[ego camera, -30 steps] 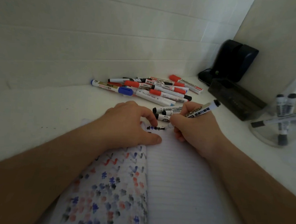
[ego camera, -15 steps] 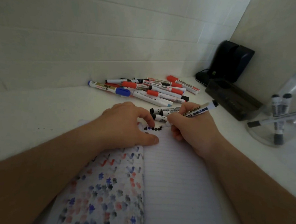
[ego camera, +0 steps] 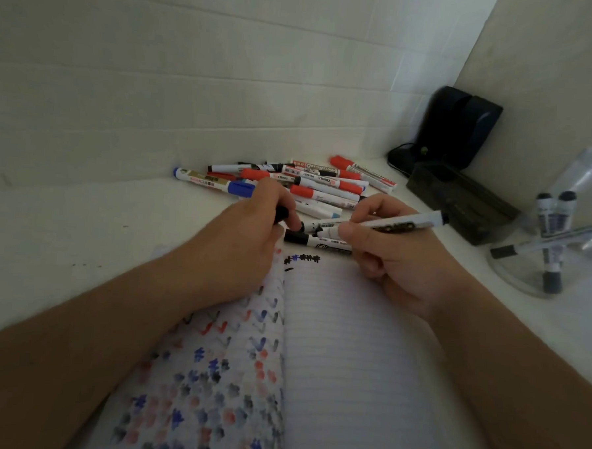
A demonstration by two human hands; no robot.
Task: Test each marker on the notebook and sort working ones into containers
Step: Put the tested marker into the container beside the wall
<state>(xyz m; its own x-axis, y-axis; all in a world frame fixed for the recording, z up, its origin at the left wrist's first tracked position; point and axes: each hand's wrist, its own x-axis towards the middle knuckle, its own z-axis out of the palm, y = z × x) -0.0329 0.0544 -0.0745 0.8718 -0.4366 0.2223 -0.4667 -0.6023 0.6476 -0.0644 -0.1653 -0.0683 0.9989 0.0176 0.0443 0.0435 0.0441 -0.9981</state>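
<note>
An open notebook (ego camera: 350, 347) lies in front of me, its left page full of red, blue and black test marks and a short row of black marks at the top of its right page. My right hand (ego camera: 392, 263) grips a white marker (ego camera: 404, 224) just above the notebook's top edge, tip pointing left. My left hand (ego camera: 242, 242) pinches a black cap (ego camera: 281, 214) close to that tip. Two black-capped markers (ego camera: 304, 239) lie between my hands. A pile of red, blue and black markers (ego camera: 310, 184) lies behind, against the wall.
A clear round container (ego camera: 518, 270) with black markers (ego camera: 552, 244) in it stands at the right. A dark rectangular tray (ego camera: 467, 209) and a black device (ego camera: 460, 130) with its cable fill the back right corner. White walls close the desk behind and at the right.
My right hand has lifted the marker off the page and levelled it. My left hand has left the notebook and moved up to the marker's tip with the black cap.
</note>
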